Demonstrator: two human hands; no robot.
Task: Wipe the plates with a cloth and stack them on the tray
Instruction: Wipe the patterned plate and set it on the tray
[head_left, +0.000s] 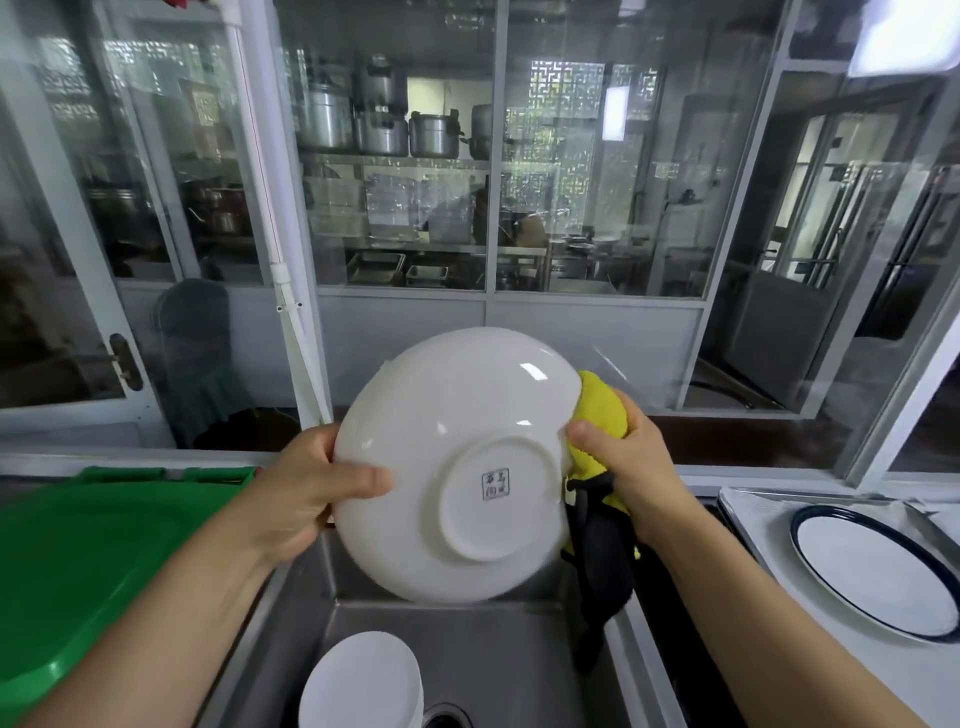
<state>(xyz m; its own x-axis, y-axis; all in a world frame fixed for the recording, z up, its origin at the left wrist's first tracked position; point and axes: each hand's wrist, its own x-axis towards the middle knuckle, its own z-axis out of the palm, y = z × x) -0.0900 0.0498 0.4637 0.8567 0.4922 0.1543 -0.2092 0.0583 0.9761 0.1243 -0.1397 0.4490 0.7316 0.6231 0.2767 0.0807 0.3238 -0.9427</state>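
A large white plate (447, 431) is held upright over the sink, its underside with a foot ring and stamp facing me. My left hand (306, 488) grips its left rim, thumb on the underside. My right hand (623, 457) holds a yellow and black cloth (597, 410) wrapped round the plate's right rim, thumb pressing on the near side. The cloth's black end hangs down. A stack of white plates (363, 680) lies in the sink below. A white plate with a dark blue rim (878, 566) lies on the tray (748, 504) at right.
A steel sink (519, 660) with a drain sits in front of me. A green plastic lid or tray (88, 561) lies on the left counter. Glass partitions stand behind the counter, with pots on shelves beyond.
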